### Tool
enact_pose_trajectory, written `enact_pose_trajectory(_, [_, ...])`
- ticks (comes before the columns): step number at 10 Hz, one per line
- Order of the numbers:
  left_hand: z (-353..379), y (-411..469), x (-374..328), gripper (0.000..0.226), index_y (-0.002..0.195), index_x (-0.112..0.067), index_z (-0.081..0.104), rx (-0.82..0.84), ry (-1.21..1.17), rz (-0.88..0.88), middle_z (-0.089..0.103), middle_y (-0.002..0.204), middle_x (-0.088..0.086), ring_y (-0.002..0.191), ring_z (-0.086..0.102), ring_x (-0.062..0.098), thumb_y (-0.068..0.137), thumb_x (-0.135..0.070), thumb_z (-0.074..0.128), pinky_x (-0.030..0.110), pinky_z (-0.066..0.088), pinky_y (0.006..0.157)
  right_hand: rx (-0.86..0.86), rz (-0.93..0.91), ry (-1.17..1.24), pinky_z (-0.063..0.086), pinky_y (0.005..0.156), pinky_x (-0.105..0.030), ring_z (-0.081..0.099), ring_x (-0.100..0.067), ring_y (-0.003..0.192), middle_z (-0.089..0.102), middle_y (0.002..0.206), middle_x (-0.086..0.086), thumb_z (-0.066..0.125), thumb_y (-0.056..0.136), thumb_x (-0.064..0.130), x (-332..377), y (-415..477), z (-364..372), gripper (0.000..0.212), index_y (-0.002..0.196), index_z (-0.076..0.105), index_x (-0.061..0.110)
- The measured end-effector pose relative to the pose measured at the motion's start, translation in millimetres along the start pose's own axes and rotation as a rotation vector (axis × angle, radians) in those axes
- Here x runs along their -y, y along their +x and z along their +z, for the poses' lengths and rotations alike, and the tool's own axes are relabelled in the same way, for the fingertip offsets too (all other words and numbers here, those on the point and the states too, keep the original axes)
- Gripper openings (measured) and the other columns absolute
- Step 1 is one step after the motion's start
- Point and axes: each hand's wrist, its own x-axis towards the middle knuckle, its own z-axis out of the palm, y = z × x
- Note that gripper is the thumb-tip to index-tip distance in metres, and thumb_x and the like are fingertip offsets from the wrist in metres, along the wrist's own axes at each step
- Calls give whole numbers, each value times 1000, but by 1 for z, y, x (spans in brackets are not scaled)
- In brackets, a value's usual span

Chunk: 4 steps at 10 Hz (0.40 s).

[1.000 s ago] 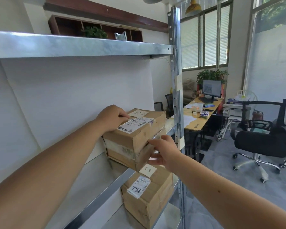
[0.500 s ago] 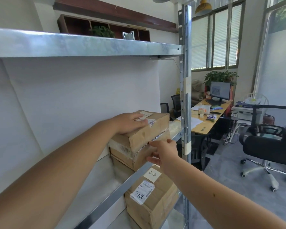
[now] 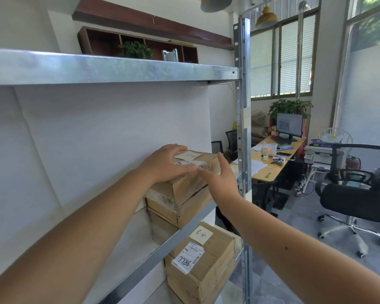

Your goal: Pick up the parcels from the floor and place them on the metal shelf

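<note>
A cardboard parcel (image 3: 184, 189) sits on the middle level of the metal shelf (image 3: 127, 244), at its right end beside the upright post (image 3: 242, 128). The left hand (image 3: 169, 165) lies flat on the parcel's top with fingers spread, while the right hand (image 3: 222, 183) is open just off its near right corner, fingers loose, gripping nothing. On the level below rests a second parcel (image 3: 202, 266) marked 7786.

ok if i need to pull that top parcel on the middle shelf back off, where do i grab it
Probably grip the top parcel by its two short side faces, coming from the open front of the metal shelf. The wall blocks the back, and it sits flush on another box, so nothing fits underneath.
</note>
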Motion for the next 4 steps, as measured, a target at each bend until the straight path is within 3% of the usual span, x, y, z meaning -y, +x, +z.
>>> enact_pose_trajectory(1, [0, -16, -5, 76, 153, -34, 49, -85, -24, 25, 45, 162, -10, 147, 43, 12, 87, -63, 72, 36, 37, 116, -4, 2, -7, 36, 119, -51, 35, -28, 153, 33, 169, 4, 76, 92, 33, 8, 2, 1, 86, 163, 29, 35])
enact_pose_trajectory(4, [-11, -62, -8, 72, 159, -37, 40, -252, 51, 34, 36, 168, -10, 156, 27, 15, 95, -67, 56, 52, 21, 128, 41, -68, -127, 34, 118, -46, 33, -24, 154, 29, 171, 6, 76, 90, 44, 16, -15, 8, 87, 162, 28, 38])
